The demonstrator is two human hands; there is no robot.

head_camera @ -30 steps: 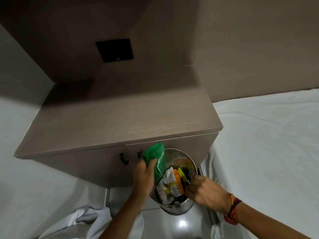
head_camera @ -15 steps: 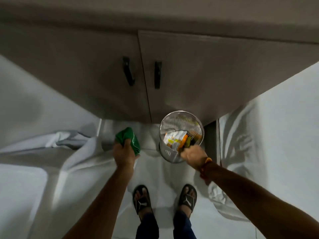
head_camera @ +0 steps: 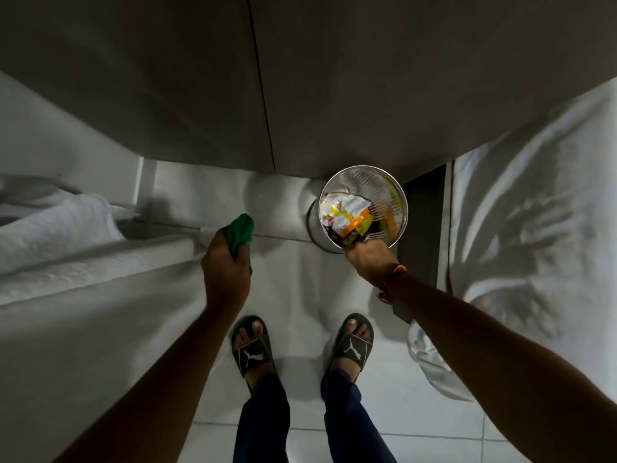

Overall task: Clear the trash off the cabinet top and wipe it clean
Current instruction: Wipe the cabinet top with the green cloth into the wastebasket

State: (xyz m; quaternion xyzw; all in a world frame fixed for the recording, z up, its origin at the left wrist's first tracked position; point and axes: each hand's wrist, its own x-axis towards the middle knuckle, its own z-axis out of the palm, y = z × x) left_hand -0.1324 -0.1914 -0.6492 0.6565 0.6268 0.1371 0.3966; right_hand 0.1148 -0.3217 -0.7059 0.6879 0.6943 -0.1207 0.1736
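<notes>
A perforated metal trash bin (head_camera: 367, 182) sits low by the foot of the cabinet (head_camera: 334, 95), close to the floor. Crumpled wrappers (head_camera: 347, 212), white, orange and yellow, fill it. My right hand (head_camera: 367, 257) grips the bin's near rim. My left hand (head_camera: 225, 267) hangs to the left of the bin, closed around a bunched green cloth (head_camera: 240, 230). Only the cabinet's front doors show; its top is out of view.
White bedding (head_camera: 83, 262) lies at the left and more bedding (head_camera: 534, 228) at the right, leaving a narrow strip of white tiled floor (head_camera: 293, 279). My feet in black slides (head_camera: 250, 352) stand on it.
The view has tilted from the cabinet top down to the floor. My right hand has lowered the bin toward the floor by the cabinet. My left hand has dropped away with the cloth.
</notes>
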